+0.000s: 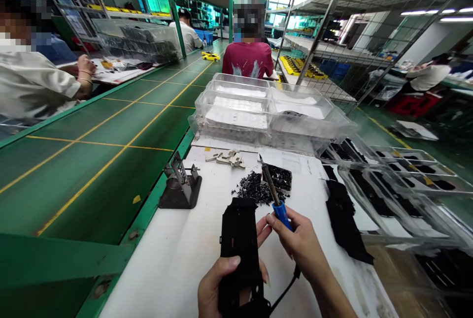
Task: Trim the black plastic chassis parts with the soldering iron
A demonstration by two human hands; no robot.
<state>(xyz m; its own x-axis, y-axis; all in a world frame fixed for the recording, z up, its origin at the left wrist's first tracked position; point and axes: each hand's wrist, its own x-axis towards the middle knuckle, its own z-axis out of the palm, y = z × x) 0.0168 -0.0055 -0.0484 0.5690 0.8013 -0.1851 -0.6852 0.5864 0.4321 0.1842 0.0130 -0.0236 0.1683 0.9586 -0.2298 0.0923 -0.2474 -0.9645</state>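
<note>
My left hand [218, 278] is wrapped round a long black plastic part [238, 234], its thumb lying across the face. The part is held up over the white worktop [166, 259]. In my right hand [301, 234] is a soldering iron [281, 212] with a blue handle, its tip pointing up and away from me. A dark cord runs down from the iron past the part. Beyond the black part lies a loose pile of small black pieces [253, 187], beside an open box [279, 177] full of similar pieces.
A metal iron stand [181, 185] sits at the worktop's left edge, next to the green conveyor [121, 160]. Pale plastic parts [231, 158] lie farther back, before clear stacked trays [236, 106]. Black parts [345, 214] fill the right side. Co-workers sit ahead and left.
</note>
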